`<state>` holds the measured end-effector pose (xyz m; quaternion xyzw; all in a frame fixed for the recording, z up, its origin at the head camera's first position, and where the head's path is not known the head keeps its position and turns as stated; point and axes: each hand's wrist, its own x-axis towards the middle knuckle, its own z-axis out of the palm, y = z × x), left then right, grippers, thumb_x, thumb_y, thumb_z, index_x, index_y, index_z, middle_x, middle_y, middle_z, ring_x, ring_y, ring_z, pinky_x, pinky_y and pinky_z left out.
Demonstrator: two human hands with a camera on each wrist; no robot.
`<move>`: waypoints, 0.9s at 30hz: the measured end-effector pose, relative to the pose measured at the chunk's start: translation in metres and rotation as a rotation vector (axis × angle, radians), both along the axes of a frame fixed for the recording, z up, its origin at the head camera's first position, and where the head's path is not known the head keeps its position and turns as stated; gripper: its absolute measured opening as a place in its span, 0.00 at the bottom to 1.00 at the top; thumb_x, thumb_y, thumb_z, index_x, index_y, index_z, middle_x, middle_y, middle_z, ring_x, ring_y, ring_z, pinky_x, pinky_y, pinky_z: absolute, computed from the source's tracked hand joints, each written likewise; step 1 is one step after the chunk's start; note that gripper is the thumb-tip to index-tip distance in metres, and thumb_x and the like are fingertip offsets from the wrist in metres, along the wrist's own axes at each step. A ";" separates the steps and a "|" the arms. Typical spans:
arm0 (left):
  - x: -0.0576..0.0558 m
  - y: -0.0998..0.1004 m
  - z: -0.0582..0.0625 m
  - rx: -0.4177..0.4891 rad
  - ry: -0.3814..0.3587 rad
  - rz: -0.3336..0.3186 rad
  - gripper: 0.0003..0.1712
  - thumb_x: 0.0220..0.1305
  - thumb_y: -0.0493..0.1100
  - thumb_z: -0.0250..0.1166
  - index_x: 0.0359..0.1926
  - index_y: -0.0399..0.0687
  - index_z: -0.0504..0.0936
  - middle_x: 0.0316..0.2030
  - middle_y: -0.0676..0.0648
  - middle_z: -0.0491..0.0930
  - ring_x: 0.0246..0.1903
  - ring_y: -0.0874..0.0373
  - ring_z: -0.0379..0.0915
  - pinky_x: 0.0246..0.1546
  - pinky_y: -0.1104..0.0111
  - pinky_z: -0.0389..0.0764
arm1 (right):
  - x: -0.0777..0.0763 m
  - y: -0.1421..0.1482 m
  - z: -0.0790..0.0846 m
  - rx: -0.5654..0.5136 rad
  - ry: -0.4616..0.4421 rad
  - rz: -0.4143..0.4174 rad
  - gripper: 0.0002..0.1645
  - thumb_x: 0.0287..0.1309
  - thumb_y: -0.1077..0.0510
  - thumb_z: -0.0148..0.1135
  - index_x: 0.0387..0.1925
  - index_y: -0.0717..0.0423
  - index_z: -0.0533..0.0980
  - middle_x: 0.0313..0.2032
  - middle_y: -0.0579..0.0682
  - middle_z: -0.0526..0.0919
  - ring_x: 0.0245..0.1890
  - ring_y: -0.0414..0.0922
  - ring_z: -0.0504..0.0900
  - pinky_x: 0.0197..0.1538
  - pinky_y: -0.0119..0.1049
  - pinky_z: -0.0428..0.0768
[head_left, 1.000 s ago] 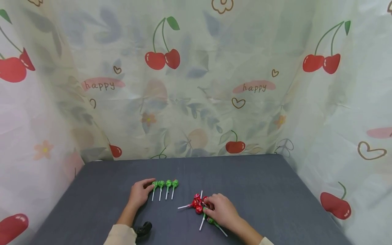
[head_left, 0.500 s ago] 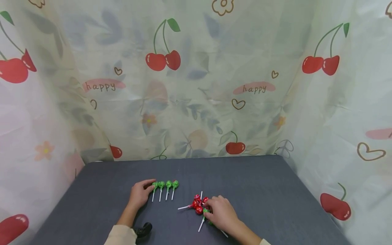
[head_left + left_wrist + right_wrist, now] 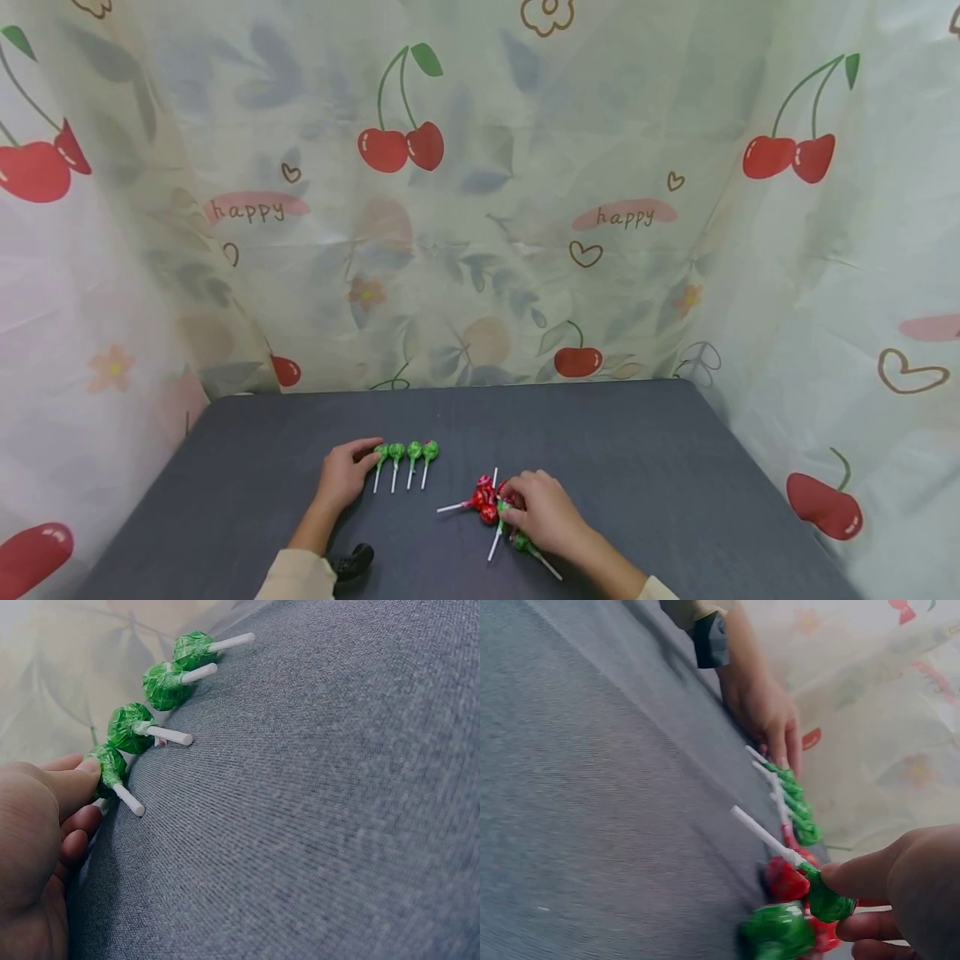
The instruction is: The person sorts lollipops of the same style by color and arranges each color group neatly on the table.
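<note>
Side by side on the dark table lie several green-wrapped lollipops [image 3: 131, 727] with white sticks. My left hand [image 3: 347, 477] pinches the head of the leftmost lollipop [image 3: 111, 766] between thumb and fingers. To the right, my right hand [image 3: 549, 510] pinches another green lollipop [image 3: 826, 898] by its head, the white stick pointing away from the fingers. Close by is a cluster of red-wrapped lollipops [image 3: 485, 498], partly covered by the right fingers. One more green lollipop [image 3: 521, 542] lies below the right hand, its stick toward the lower right.
A black band-like object [image 3: 352, 562] sits at the left wrist. The dark grey cloth surface [image 3: 600, 442] extends around both groups. Patterned curtains [image 3: 480, 183] with cherries enclose the back and both sides.
The right hand dips slightly, then rises a little with the green lollipop; the lollipop beneath it is hidden half a second ago and shows again now. The left hand keeps its place.
</note>
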<state>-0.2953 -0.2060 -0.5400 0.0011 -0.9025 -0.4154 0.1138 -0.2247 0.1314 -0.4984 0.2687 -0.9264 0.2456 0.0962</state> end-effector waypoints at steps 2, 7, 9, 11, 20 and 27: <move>0.000 0.000 -0.001 0.003 -0.002 0.001 0.16 0.64 0.38 0.66 0.53 0.43 0.84 0.49 0.40 0.82 0.53 0.43 0.75 0.53 0.49 0.72 | -0.004 0.000 0.006 0.010 0.022 0.013 0.09 0.46 0.56 0.73 0.32 0.51 0.83 0.20 0.36 0.67 0.25 0.36 0.63 0.29 0.32 0.64; -0.001 -0.002 -0.002 0.002 -0.004 0.001 0.16 0.65 0.38 0.65 0.53 0.43 0.84 0.50 0.40 0.82 0.53 0.43 0.75 0.53 0.49 0.72 | -0.016 -0.004 0.024 0.059 0.058 0.044 0.09 0.47 0.56 0.73 0.33 0.50 0.83 0.22 0.37 0.71 0.26 0.37 0.67 0.32 0.35 0.68; -0.002 -0.002 -0.002 -0.001 -0.002 0.000 0.16 0.65 0.38 0.65 0.53 0.43 0.84 0.50 0.40 0.82 0.53 0.43 0.75 0.53 0.49 0.72 | -0.022 -0.005 0.031 0.074 0.047 0.051 0.08 0.49 0.56 0.73 0.33 0.50 0.83 0.24 0.38 0.73 0.27 0.38 0.68 0.33 0.36 0.69; -0.002 -0.002 -0.002 0.000 -0.002 -0.002 0.16 0.64 0.38 0.65 0.53 0.43 0.84 0.50 0.40 0.82 0.53 0.42 0.75 0.54 0.48 0.72 | -0.027 -0.007 0.038 0.089 0.033 0.049 0.08 0.50 0.56 0.73 0.34 0.49 0.83 0.26 0.38 0.74 0.28 0.38 0.69 0.34 0.37 0.70; -0.002 -0.001 -0.001 -0.006 -0.001 0.006 0.16 0.64 0.39 0.66 0.53 0.43 0.84 0.49 0.40 0.82 0.53 0.43 0.75 0.54 0.49 0.72 | -0.058 -0.015 0.054 0.089 -0.009 0.098 0.10 0.53 0.56 0.72 0.38 0.51 0.83 0.29 0.42 0.77 0.32 0.40 0.72 0.38 0.38 0.72; -0.001 0.000 -0.001 0.001 0.007 0.010 0.16 0.64 0.38 0.66 0.52 0.43 0.84 0.49 0.40 0.82 0.52 0.43 0.75 0.53 0.48 0.72 | -0.084 -0.022 0.039 -0.025 -0.073 0.108 0.10 0.55 0.57 0.71 0.40 0.50 0.83 0.31 0.40 0.77 0.33 0.39 0.74 0.37 0.36 0.75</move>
